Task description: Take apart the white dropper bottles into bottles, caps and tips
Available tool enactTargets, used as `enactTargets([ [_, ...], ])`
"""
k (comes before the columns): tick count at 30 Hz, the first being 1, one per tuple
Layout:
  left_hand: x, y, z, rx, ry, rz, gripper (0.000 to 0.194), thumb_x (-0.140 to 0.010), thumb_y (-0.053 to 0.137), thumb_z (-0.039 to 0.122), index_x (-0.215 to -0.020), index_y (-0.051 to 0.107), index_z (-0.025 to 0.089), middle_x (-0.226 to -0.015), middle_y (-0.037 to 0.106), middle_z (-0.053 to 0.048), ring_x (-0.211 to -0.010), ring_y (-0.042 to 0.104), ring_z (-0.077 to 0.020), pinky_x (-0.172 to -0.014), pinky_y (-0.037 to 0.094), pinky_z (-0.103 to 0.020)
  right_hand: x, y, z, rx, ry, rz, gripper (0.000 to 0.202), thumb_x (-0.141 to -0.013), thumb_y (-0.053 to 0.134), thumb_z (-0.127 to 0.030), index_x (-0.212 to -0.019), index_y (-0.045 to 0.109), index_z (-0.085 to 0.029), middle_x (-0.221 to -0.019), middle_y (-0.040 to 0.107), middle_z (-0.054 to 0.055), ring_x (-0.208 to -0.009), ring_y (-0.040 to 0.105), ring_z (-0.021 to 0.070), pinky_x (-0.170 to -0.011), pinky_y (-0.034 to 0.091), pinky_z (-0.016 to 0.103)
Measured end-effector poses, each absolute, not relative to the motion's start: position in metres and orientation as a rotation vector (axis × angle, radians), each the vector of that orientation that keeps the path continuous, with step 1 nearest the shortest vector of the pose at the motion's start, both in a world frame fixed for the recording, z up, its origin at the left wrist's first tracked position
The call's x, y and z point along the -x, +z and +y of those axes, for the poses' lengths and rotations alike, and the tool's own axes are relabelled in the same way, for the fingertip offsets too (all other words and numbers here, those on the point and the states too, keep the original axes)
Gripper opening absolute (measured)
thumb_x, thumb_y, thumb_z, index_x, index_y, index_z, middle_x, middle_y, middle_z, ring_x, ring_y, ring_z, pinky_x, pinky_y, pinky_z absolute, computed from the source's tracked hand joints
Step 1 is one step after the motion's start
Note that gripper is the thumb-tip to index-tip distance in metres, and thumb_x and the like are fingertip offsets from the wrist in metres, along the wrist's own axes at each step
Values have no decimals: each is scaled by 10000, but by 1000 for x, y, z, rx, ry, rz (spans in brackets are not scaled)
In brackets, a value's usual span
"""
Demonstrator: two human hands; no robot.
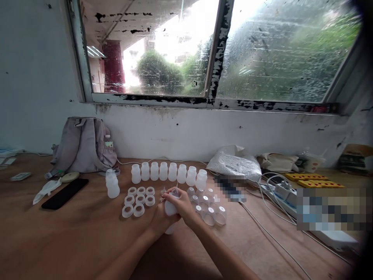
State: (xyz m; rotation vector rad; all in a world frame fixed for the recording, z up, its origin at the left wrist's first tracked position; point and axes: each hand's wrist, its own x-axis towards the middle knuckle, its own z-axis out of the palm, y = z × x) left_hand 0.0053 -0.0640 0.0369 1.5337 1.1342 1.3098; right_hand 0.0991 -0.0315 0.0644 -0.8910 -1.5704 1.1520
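A frosted white baby bottle [170, 210] is tilted in front of me, with my left hand [161, 218] wrapped round its body. At its upper end, my right hand [183, 204] has thumb and fingers closed about a clear teat [175, 192]. Whether the teat is seated on the neck is hidden by the fingers. Just beyond my hands lies another clear teat [163, 191]. White collar rings [140, 199] sit in rows to the left, and clear domed caps [209, 210] in rows to the right. Several bottles [172, 172] stand in a line behind.
One double-stacked-looking bottle [112, 184] stands apart at left, near a black phone [64, 194] and a grey backpack [84, 146]. A silver plastic bag [234, 162] lies at the back. On the right are cables and a white power strip [332, 237].
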Motion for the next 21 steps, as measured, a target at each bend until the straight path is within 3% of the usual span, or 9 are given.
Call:
enactTargets([
  [4,-4,39,-64,-1421,1215,1011,256,-493,616,81,-727,526,129,-640,542,-3,-576,497,-143,-526,385,-264,-102,66,-34,818,1341,-1406,243,-576,682,-348,-654,551,-159,-785,626,48,-712,577,176,-611,430,260],
  [7,0,40,-69,-1188,1061,764,204,-543,574,142,-737,513,128,-598,525,-3,-516,496,-131,-495,363,-260,-108,75,-39,715,1489,-1437,222,-614,655,-354,-671,556,-163,-801,628,56,-768,570,182,-625,430,258],
  [10,5,37,-72,-953,856,477,205,-592,502,203,-779,516,120,-583,520,-10,-487,507,-126,-490,350,-252,-117,85,-41,609,1641,-1586,300,-668,595,-407,-865,578,-181,-956,605,73,-752,561,169,-550,418,240],
  [13,9,31,-71,-894,801,344,265,-591,490,200,-842,519,122,-579,518,-3,-482,513,-122,-500,353,-248,-122,89,-40,561,1634,-1673,467,-659,598,-430,-1068,504,-225,-1097,536,75,-819,538,169,-473,367,191],
  [17,9,28,-70,-915,799,338,265,-598,493,208,-846,514,118,-578,517,-3,-479,511,-123,-496,357,-247,-123,85,-37,571,1638,-1697,436,-658,582,-480,-992,504,-211,-1004,552,59,-777,519,146,-399,269,157],
  [21,3,36,-71,-1093,997,590,266,-620,529,245,-858,508,128,-594,530,-6,-490,495,-125,-480,356,-245,-121,76,-29,777,1462,-1679,342,-637,610,-477,-764,502,-178,-731,531,-4,-599,460,92,-438,301,176],
])
